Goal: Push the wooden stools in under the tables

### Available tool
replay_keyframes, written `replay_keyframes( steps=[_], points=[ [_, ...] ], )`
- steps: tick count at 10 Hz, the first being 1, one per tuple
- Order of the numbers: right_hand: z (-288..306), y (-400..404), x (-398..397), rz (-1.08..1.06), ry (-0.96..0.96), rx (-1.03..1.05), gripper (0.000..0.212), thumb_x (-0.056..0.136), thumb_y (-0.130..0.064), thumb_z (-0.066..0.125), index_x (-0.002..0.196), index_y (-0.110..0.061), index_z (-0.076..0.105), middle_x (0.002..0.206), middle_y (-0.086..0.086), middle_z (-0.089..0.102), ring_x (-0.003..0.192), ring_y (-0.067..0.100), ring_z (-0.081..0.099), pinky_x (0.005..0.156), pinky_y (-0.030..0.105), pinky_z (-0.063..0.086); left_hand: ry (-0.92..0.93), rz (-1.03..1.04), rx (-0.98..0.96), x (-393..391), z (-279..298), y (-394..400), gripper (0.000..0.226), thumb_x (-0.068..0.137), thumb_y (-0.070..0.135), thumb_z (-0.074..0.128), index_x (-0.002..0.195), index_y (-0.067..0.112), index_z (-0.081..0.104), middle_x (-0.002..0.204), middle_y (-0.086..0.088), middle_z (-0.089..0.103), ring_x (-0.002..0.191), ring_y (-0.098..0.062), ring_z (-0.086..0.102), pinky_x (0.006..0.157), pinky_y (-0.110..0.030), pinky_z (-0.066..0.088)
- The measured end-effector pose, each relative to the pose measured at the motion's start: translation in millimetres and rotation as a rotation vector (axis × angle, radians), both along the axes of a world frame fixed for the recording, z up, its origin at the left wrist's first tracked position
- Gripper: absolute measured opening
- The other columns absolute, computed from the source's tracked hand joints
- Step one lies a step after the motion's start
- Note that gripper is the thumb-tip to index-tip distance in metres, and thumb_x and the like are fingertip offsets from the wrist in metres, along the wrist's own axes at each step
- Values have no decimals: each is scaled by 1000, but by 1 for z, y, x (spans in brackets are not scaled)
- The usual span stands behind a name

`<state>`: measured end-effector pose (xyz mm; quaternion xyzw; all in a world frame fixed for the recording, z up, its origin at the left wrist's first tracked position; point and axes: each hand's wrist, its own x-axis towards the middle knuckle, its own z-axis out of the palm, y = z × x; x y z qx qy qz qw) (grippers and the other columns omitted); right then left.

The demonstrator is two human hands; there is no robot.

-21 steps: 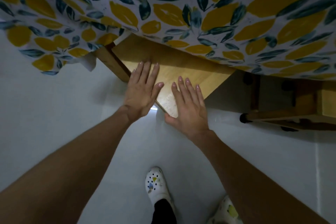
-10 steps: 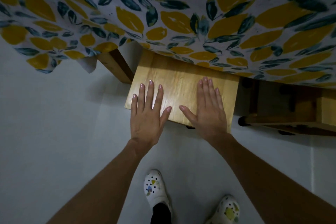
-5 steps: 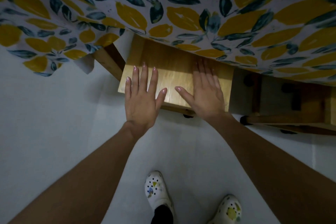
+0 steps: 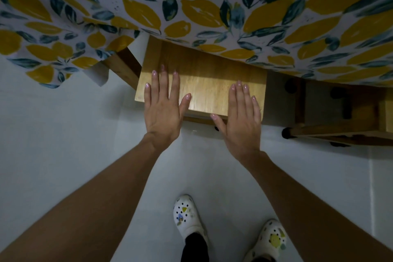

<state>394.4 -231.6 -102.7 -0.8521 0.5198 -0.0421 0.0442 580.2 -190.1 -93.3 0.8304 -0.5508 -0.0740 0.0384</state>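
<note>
A light wooden stool [image 4: 204, 78] stands square to the table, its far half hidden under the lemon-print tablecloth [image 4: 212, 6]. My left hand [image 4: 163, 110] lies flat with spread fingers over the stool's near left edge. My right hand [image 4: 242, 121] is flat too, its fingers over the near right edge and its palm hanging off the front. Neither hand holds anything.
A wooden table leg [image 4: 125, 66] stands just left of the stool. A second wooden stool [image 4: 340, 117] with black foot caps sits under the table at the right. The floor [image 4: 63, 134] is pale tile; my two white clogs [image 4: 189, 217] are below.
The stool was turned square and slid further under the cloth. Both hands have since drawn back toward its near edge, the right palm now off the seat.
</note>
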Motion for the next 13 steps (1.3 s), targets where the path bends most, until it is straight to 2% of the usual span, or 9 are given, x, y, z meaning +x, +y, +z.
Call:
replay_keyframes(
  steps=[1, 3, 7, 8, 10, 11, 12, 13],
  points=[
    [-3, -5, -2, 25, 1, -10, 78, 97, -58, 35, 151, -3, 19, 160, 12, 18, 149, 25, 11, 121, 40, 10, 8, -9, 4, 0, 0, -2, 63, 98, 51, 10, 151, 19, 6, 160, -11, 1, 148, -28, -4, 120, -45, 4],
    [-3, -23, -7, 56, -3, -8, 77, 97, -58, 30, 150, -2, 24, 158, 14, 24, 148, 27, 17, 120, 40, 11, 23, 6, -9, -5, 1, -13, 63, 98, 51, 14, 151, 19, 7, 161, -10, -1, 147, -29, -1, 120, -46, 3],
    [-2, -22, 3, 16, 65, 8, 76, 98, -57, 27, 151, -3, 20, 159, 14, 22, 148, 28, 16, 121, 42, 10, 29, -52, -7, 8, -2, -16, 62, 98, 52, 15, 151, 20, 7, 160, -11, -2, 147, -30, -3, 119, -47, 2],
    [0, -22, 4, 12, 82, 26, 76, 98, -57, 24, 151, -3, 17, 160, 14, 19, 148, 27, 13, 121, 42, 8, 40, -62, 2, 11, -2, -17, 63, 97, 53, 14, 151, 21, 6, 160, -11, -3, 147, -29, -4, 119, -47, 1],
    [22, -25, 0, 35, -1, 258, 78, 98, -60, 19, 154, -9, -2, 163, 8, -6, 148, 19, -13, 120, 38, -8, 73, -60, 139, 7, 14, -20, 64, 97, 52, 10, 150, 21, -8, 158, -10, -18, 146, -28, -16, 118, -48, -5],
    [42, -23, -4, 41, -17, 375, 79, 97, -62, 17, 153, -11, -4, 162, 6, -10, 148, 16, -15, 120, 36, -10, 75, -63, 199, -2, 26, -19, 62, 99, 45, 11, 151, 15, -5, 159, -10, -13, 146, -25, -17, 119, -47, -6],
    [67, -12, -18, -2, -93, 418, 77, 97, -61, 18, 154, -13, -2, 162, 3, -9, 148, 14, -15, 120, 37, -9, 137, -96, 163, -23, 49, -10, 60, 100, 36, 19, 150, 8, 3, 160, -10, -1, 147, -21, -7, 120, -42, -2],
    [95, 6, -49, -37, -103, 401, 76, 96, -62, 17, 154, -16, 1, 163, 3, -7, 148, 14, -14, 120, 38, -9, 168, -148, 144, -55, 74, 6, 61, 98, 34, 28, 150, 10, 9, 160, -7, 7, 148, -20, 3, 120, -39, -1]
  ],
)
